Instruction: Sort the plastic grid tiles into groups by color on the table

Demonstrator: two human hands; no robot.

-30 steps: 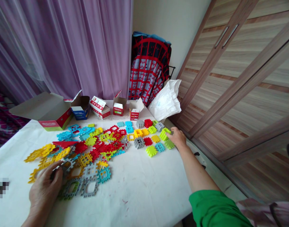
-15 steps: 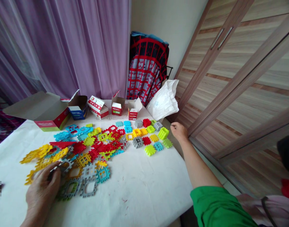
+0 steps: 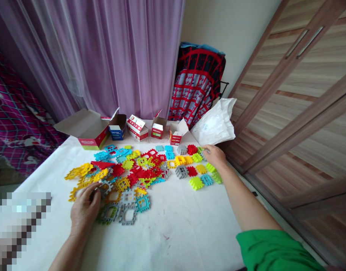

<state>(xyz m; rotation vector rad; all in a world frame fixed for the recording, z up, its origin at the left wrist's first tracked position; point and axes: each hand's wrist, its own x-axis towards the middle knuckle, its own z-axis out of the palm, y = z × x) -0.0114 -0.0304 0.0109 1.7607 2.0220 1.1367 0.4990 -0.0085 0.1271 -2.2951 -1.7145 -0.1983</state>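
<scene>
Colourful plastic lattice pieces lie in a loose pile on the left of the white table (image 3: 173,233). My left hand (image 3: 86,205) rests at the pile's near left, its fingers curled beside a grey piece (image 3: 106,187); what they hold, if anything, is hidden. My right hand (image 3: 214,155) is at the table's far right, fingers pinched over a grey piece beside a red stack (image 3: 192,149). Near it are sorted stacks: a grey one (image 3: 181,172), a yellow-green one (image 3: 196,183) and a blue one (image 3: 207,179).
Along the back edge stand a large open box (image 3: 91,131), a blue box (image 3: 117,130) and several small red-and-white boxes (image 3: 137,128). A white bag (image 3: 215,122) leans at the back right. Purple curtains (image 3: 133,56) hang behind; a wooden wardrobe (image 3: 288,113) stands on the right.
The view has turned left. My right hand has moved inward from beyond the table's right edge to the sorted stacks. My left hand stays at the pile.
</scene>
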